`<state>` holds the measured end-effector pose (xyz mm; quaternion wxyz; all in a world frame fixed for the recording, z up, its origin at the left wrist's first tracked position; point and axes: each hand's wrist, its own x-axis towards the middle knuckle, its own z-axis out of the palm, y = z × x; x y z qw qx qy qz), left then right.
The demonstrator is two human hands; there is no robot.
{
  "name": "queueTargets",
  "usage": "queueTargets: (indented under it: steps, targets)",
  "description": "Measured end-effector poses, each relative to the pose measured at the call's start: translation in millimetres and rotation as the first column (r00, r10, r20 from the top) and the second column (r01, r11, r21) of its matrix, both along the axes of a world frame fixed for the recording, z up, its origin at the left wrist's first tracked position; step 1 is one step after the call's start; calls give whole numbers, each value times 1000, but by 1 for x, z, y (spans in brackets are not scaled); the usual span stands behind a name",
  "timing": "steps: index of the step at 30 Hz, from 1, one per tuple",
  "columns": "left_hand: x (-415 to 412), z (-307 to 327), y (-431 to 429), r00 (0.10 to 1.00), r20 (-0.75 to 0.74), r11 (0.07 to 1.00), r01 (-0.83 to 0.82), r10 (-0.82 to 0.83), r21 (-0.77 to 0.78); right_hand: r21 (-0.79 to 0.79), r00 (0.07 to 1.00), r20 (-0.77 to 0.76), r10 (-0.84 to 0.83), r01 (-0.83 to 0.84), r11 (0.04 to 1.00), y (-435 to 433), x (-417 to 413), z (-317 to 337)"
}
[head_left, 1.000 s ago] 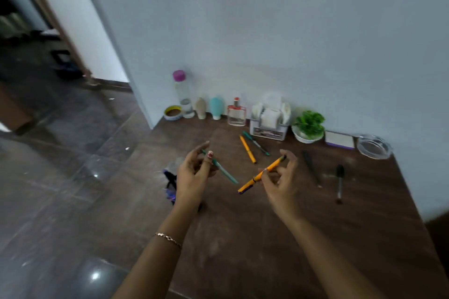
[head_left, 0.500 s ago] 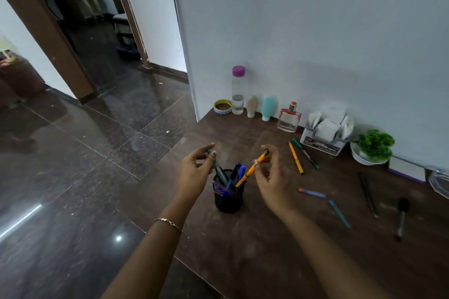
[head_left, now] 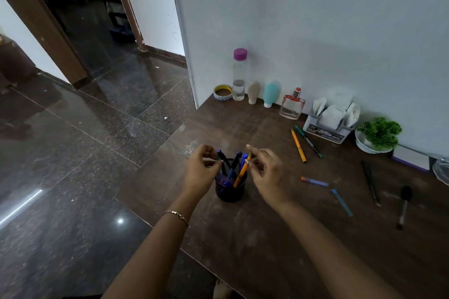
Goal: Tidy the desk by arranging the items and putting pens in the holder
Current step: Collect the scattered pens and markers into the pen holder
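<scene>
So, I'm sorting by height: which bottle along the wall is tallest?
The clear cylindrical bottle with the purple cap; the beige squeeze bottle, turquoise squeeze bottle and square glass perfume bottle beside it stand far lower.

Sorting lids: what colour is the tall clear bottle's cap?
Purple-pink; the tall clear bottle's round cap shows best in the head view.

— Any writing you can read?
— Only "OPEL", on the front of the white box (head_left: 325, 132) at two o'clock on the desk (head_left: 267, 238). The print beside it is too blurred.
</scene>
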<state>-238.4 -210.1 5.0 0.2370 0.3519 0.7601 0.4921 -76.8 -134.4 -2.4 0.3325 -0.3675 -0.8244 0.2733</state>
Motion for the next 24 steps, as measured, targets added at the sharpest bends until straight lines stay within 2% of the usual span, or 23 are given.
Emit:
queueTargets:
  steps: [7,16,21,24]
  targets:
    - [2,3,-4,996,-87,997,-40,35,-63,72,999,20,43,-44,996,1,-5,-8]
    - [-1,1,-3,993,-105,987,-74,59,-145,121,992,114,45,-58,991,-7,-8,-26]
    - [1,-1,-1,997,-53,996,-62,59,-64,136,988,142,51,-71,988,-8,-5,-27]
    - [7,6,5,996,-68,999,-50,51,22,72,988,150,48,-60,996,-10,4,-28]
